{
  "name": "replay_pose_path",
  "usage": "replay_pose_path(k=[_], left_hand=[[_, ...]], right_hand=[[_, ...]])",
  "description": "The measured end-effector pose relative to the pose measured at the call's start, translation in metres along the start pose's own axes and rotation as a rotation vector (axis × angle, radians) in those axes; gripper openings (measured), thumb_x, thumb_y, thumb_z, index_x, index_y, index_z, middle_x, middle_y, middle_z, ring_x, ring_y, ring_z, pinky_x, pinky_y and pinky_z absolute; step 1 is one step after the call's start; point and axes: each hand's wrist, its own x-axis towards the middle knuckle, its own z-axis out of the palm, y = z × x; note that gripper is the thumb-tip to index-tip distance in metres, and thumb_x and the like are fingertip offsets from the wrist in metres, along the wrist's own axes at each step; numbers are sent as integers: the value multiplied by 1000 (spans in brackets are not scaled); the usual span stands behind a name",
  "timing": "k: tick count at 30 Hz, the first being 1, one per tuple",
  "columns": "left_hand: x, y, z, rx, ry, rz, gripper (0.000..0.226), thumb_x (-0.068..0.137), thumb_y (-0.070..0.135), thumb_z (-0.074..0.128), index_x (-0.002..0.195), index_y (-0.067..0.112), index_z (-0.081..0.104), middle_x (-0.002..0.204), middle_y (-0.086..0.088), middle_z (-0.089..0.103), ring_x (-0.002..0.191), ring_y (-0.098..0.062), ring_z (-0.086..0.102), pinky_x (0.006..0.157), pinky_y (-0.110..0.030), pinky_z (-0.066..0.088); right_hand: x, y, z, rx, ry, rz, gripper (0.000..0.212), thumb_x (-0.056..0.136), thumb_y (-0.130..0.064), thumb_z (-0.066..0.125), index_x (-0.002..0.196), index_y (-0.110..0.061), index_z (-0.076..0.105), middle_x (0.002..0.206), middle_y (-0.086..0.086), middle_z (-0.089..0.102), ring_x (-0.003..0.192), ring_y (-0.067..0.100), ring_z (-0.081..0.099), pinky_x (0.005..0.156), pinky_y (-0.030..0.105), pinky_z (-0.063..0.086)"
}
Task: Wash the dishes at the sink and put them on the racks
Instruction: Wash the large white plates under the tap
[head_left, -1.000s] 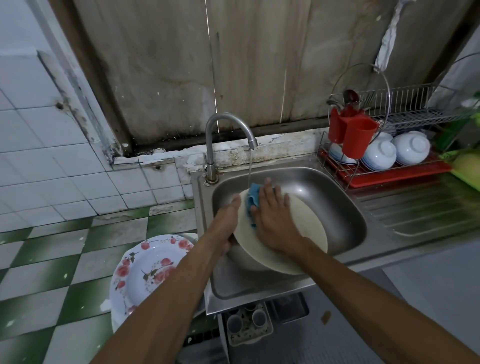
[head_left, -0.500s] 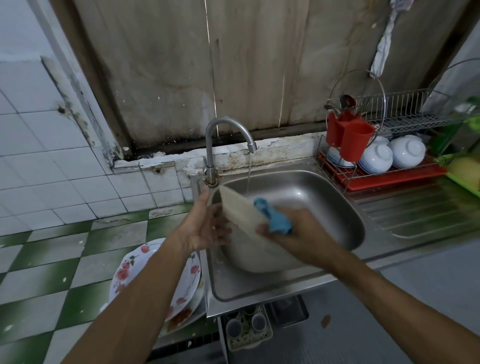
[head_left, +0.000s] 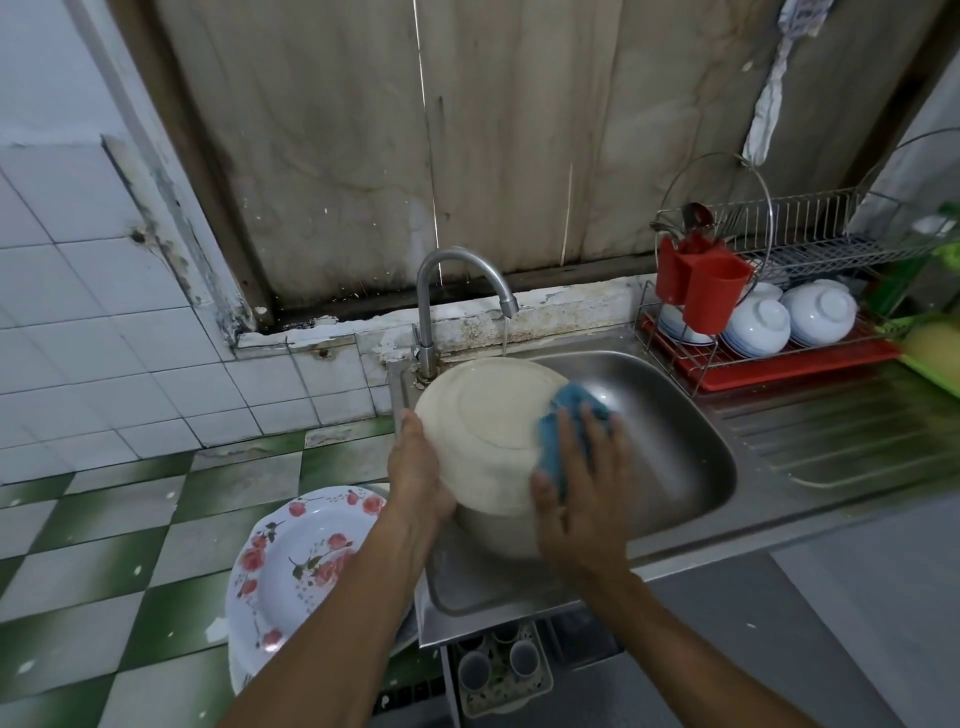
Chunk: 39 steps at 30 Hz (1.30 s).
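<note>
— What is around the sink (head_left: 675, 415)?

— A bent tap (head_left: 457, 260) stands at the far left corner. A thin line of water (head_left: 504, 338) runs down from it. To the right, on the far side, is a wire rack (head_left: 810, 244). Two red cups (head_left: 711, 296) hang on its front. White bowls (head_left: 758, 322) lie upside down in it, over a red tray (head_left: 779, 371). On the left, down on the green and white floor (head_left: 156, 519), is a flower plate (head_left: 301, 561). Some little cups (head_left: 498, 670) sit under the sink's near edge.

— Does anything get in the way?

— Yes. The left arm covers part of the flower plate. Something pale (head_left: 498, 535) sits in the sink under the plate being washed. It may be a bowl, but most of it is hidden.

— Where is that plate?

— The cream plate (head_left: 483, 431) is held up over the left part of the sink, right under the tap. It is tipped, with its back to us. You can see the round ring on its bottom. It looks wet and shiny at the far edge, where the water lands.

— What are the hands doing?

— The left hand (head_left: 415, 478) grips the plate's left edge, with the thumb on the back. The right hand (head_left: 576, 499) is flat, fingers spread, and presses a blue cloth (head_left: 558, 436) on the plate's right side.
</note>
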Motion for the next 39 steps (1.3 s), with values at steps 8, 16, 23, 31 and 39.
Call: replay_pose_path(k=[8,16,23,31,39], left_hand=[[-8,-8,2,357,-481,158,40,106,45,44,110,22,76,112,-9,75,105,-24,72,85,-35,55],[-13,11,4,201,-120,147,46,98,54,53,111,14,70,94,-5,76,86,-23,72,69,-35,58],[-34,-1,12,98,-54,21,43,107,41,35,115,7,59,86,-9,64,76,-23,62,60,-30,49],[-24,19,4,466,-472,212,74,99,70,23,119,17,71,107,-16,75,100,-26,74,82,-36,57],[-16,28,-4,230,-58,126,48,96,59,48,117,22,68,106,-8,74,93,-30,71,74,-42,60]], right_hand=[[62,-39,11,-196,-304,-383,54,106,-41,24,141,-18,58,149,7,53,144,32,40,118,42,22],[70,15,-6,249,-271,504,44,109,-40,34,145,-22,52,149,3,52,137,23,46,109,33,32],[-13,-40,15,-43,-315,-169,56,109,-45,15,155,-19,33,164,4,30,155,26,14,124,45,9],[92,-50,-6,-80,-440,-236,56,108,-41,20,144,-14,54,149,5,53,144,24,39,116,31,24],[64,-8,-7,360,-190,623,50,109,-46,28,132,-18,61,119,3,63,114,23,58,95,33,40]])
